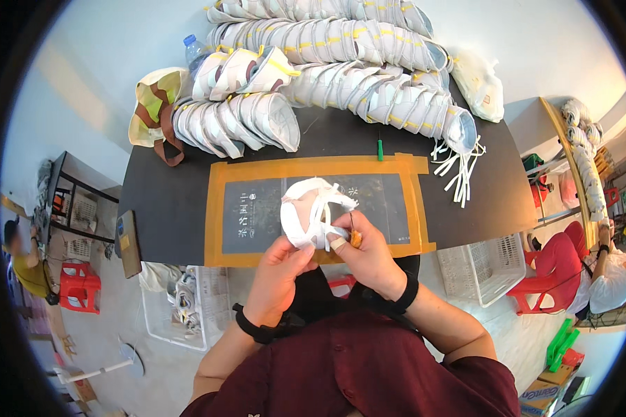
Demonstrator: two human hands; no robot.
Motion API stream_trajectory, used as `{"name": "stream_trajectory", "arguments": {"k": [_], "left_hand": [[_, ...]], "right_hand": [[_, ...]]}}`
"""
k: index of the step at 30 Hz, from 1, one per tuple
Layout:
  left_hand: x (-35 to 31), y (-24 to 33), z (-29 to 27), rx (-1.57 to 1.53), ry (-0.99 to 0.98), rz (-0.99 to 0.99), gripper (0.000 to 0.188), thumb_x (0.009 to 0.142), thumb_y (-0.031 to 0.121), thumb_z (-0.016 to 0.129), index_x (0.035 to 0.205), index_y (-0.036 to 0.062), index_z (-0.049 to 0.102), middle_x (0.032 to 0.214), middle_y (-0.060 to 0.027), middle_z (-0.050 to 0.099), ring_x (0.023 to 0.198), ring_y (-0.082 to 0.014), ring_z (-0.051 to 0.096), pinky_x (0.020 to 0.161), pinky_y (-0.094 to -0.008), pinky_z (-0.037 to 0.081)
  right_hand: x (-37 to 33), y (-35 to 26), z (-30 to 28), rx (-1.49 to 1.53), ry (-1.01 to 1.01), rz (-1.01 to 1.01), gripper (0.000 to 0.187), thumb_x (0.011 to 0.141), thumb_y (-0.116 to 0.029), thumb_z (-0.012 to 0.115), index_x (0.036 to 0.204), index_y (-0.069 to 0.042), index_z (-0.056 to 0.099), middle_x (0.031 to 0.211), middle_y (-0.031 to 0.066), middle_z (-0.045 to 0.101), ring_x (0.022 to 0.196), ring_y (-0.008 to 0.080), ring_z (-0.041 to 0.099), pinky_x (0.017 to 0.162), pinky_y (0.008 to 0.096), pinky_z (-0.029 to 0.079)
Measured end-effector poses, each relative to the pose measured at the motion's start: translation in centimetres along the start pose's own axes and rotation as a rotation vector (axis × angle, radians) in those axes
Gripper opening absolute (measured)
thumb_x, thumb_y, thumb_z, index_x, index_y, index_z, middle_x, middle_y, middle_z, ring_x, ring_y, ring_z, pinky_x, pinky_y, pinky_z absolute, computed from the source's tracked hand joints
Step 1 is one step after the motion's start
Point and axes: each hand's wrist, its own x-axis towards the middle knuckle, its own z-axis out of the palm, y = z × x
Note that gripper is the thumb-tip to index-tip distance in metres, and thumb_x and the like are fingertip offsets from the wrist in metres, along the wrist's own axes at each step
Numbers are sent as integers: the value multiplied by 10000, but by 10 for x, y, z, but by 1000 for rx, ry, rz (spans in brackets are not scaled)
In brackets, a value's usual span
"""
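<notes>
Over the table's near edge I hold a white and pale pink shoe upper (300,212) with loose white lace strips across it. My left hand (283,264) pinches its lower left edge between thumb and fingers. My right hand (366,254) is closed at the upper's right side, with an orange-handled tool (356,238) in its grip. A thin dark shaft rises from that handle, so it looks like an awl or hook; its tip is too small to make out. One finger of the right hand wears a light bandage.
Nested rows of shoe uppers (368,101) fill the table's far side, with white laces (459,170) hanging at their right end. A green-handled tool (380,149) lies beyond the taped mat (219,208). White crates (483,271) stand below. Another person (608,278) sits at right.
</notes>
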Motion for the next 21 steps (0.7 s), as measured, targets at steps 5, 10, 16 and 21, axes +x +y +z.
{"name": "stream_trajectory", "arguments": {"k": [5,10,16,21], "left_hand": [[7,-5,-7,236,-57,157,246,967,112,618,1206,53,619,1137,-17,656,965,-76,601,807,-265,512],[0,2,0,255,-55,191,232,983,127,597,1202,51,601,1111,-15,652,960,-78,596,785,-253,501],[1,2,-2,216,-101,149,248,985,135,593,1214,40,576,1107,-21,640,965,-84,590,848,-246,486],[0,-1,8,28,-140,170,283,958,78,622,1231,28,567,1153,-23,633,1039,-79,580,911,-267,479]], "right_hand": [[1,-2,3,295,-84,95,194,906,-37,669,1083,-45,590,977,16,605,929,91,557,828,246,462],[-1,-16,5,143,-42,87,185,900,-31,681,1063,-43,595,985,-7,598,927,69,548,805,232,463],[-3,-16,3,485,10,297,165,910,-51,675,1064,-74,620,897,-35,586,719,37,494,617,198,413],[-6,-16,6,616,15,325,148,928,-75,657,1070,-104,630,830,-56,566,595,8,394,490,180,300]]}}
